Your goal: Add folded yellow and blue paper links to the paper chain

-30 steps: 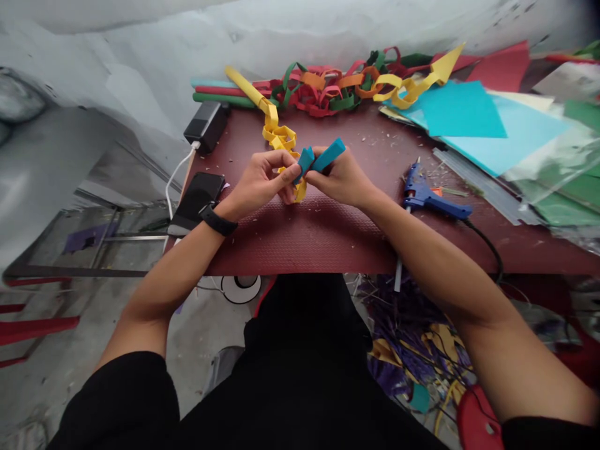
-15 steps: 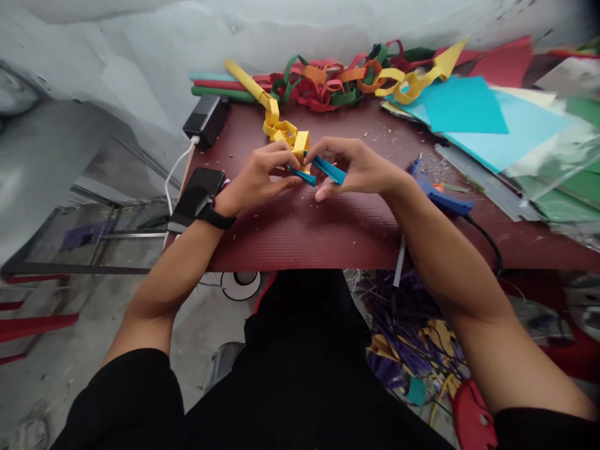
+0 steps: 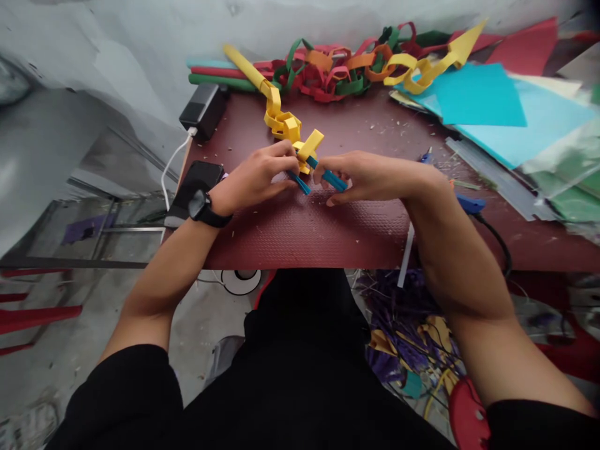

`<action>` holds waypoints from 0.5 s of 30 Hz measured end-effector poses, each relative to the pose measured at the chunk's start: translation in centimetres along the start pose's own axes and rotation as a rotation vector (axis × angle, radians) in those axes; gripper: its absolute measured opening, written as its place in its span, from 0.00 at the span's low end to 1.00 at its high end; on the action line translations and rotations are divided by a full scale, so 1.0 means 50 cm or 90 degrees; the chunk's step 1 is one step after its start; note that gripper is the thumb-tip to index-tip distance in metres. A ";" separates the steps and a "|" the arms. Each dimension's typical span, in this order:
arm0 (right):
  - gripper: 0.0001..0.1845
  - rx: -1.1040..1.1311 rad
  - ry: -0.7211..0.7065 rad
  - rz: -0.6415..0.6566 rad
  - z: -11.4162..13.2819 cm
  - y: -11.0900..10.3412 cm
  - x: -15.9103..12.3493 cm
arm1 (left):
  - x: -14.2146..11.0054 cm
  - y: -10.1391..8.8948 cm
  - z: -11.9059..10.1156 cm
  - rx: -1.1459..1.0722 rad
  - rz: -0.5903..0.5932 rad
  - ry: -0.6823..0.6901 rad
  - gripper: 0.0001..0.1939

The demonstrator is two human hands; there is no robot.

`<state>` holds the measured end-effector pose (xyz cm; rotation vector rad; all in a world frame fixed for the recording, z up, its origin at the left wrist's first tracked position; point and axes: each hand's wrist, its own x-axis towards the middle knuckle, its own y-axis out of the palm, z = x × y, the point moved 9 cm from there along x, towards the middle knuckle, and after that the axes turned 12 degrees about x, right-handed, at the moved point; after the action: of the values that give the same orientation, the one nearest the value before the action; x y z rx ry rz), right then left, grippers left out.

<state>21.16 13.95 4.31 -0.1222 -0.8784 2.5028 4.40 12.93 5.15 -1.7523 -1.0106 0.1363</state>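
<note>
A blue paper strip [image 3: 334,180] passes by the end link of a yellow paper chain [image 3: 280,123], apparently threaded through it. My left hand [image 3: 267,171] pinches one end of the strip between thumb and fingers, close against the yellow links. On the other side, my right hand [image 3: 363,177] has its fingers curled around the strip's other part, with the thumb below. The last yellow link [image 3: 310,145] stands tilted between both hands. My fingers partly hide where blue and yellow meet.
The dark red table [image 3: 300,237] carries a black phone [image 3: 204,178] and a power brick [image 3: 203,112] at left. Behind lies a pile of coloured paper chains [image 3: 328,72]. Paper sheets [image 3: 482,94] and a blue glue gun [image 3: 470,204] are at right.
My right hand has moved slightly right and down with its part of the blue strip. The yellow end link has tipped to the right. My left hand still pinches the strip.
</note>
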 end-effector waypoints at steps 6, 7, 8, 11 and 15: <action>0.25 0.098 0.039 0.078 0.001 0.022 -0.015 | -0.010 0.020 -0.016 0.064 0.032 0.003 0.08; 0.21 0.110 0.036 0.090 0.005 0.027 -0.014 | -0.013 0.026 -0.020 0.092 0.038 0.011 0.08; 0.18 0.116 0.031 0.096 0.008 0.031 -0.012 | -0.015 0.032 -0.025 0.118 0.043 0.019 0.07; 0.09 0.092 0.021 0.103 0.013 0.039 -0.004 | -0.020 0.051 -0.043 0.175 0.068 0.050 0.06; 0.10 0.012 0.044 0.122 0.007 0.048 0.004 | -0.023 0.073 -0.074 0.192 0.112 0.127 0.08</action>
<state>19.93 12.23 3.13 -0.2979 -0.8496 2.6647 7.66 9.14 3.32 -1.5413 -0.6542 0.2095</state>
